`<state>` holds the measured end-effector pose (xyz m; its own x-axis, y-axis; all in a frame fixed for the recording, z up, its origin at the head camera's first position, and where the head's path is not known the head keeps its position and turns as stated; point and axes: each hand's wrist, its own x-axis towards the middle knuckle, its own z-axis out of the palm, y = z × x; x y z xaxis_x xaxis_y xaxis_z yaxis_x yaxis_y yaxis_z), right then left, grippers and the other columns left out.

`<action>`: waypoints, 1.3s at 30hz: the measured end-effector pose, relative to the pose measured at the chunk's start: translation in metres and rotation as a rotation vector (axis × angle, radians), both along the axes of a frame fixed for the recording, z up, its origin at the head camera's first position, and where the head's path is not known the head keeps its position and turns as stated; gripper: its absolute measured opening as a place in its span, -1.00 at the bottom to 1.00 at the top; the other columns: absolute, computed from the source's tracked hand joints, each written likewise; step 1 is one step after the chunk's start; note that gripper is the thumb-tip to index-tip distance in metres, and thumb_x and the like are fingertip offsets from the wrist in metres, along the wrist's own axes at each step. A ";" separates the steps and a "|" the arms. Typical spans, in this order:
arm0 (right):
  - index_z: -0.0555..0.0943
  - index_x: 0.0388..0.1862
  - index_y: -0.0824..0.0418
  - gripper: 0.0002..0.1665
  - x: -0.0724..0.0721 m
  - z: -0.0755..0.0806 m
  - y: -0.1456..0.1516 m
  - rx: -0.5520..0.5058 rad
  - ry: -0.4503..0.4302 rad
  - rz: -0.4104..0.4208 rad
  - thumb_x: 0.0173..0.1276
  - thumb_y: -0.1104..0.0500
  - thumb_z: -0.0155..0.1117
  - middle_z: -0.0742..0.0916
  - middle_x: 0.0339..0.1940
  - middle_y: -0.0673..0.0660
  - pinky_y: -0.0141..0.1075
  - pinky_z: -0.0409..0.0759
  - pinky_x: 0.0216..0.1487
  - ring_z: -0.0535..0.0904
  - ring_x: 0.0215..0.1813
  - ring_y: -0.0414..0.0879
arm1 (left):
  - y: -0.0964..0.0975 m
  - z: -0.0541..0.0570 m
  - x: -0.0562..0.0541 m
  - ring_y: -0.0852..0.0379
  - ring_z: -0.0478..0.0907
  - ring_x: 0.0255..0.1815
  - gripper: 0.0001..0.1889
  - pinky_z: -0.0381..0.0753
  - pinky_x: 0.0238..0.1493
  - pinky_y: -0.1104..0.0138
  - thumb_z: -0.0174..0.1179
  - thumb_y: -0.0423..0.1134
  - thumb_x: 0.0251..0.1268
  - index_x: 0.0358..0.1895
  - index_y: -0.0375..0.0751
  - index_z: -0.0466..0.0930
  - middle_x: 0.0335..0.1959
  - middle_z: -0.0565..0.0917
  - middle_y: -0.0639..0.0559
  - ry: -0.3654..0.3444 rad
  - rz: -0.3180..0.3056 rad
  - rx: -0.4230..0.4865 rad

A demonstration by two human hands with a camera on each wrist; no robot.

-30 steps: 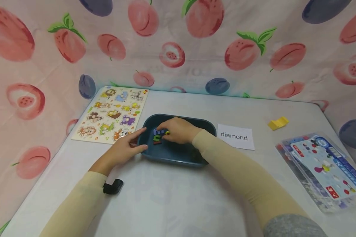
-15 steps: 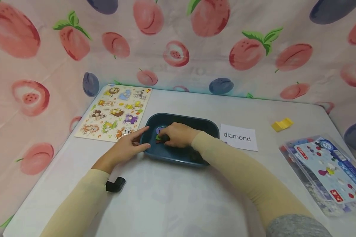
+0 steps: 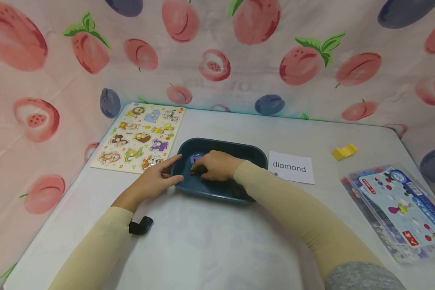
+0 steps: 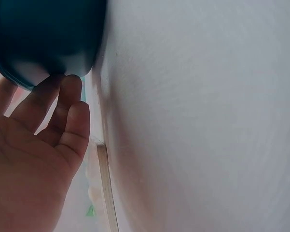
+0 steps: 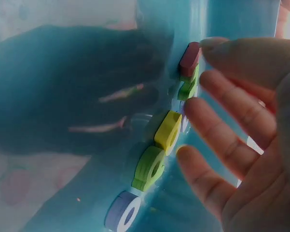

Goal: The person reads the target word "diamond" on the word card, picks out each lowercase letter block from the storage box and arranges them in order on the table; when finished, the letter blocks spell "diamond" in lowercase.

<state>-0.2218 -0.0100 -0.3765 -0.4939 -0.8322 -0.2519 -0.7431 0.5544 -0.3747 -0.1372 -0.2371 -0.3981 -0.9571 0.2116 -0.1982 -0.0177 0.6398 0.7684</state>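
My left hand rests against the left end of a dark blue-green basin. Its index finger and thumb lie spread at the rim; in the left wrist view, fingers touch the outer wall. The right hand reaches into the basin over a purple letter and largely covers the other letters. From the right wrist, a row of thick letters shows on the basin floor: red, yellow, green, lavender and others. That hand's fingers are apart beside the row, with nothing held visible.
A white card printed "diamond" lies right of the basin. An animal puzzle board lies behind and left. Farther right are a yellow curved block and a clear plastic case. A patterned cloth hangs behind.
A second ago the right fingers were at a small yellow piece; half a second ago a dark thing showed at their tips, now out of sight. The left hand stays at the basin.
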 end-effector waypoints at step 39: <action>0.67 0.09 0.18 -0.70 0.000 0.005 0.031 0.004 -0.025 -0.109 0.39 0.23 0.35 0.71 -0.10 0.03 -0.25 0.56 0.09 0.58 -0.10 -0.14 | 0.000 -0.001 -0.001 -0.14 0.51 0.24 -0.20 0.44 0.25 -0.08 0.29 0.08 0.35 0.59 0.17 0.14 0.33 0.48 -0.22 -0.025 0.017 -0.002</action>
<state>-0.2215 0.0212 -0.3715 -0.5745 -0.7731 -0.2687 -0.6689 0.6327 -0.3903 -0.1381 -0.2370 -0.3995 -0.9552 0.1951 -0.2225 -0.0477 0.6406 0.7664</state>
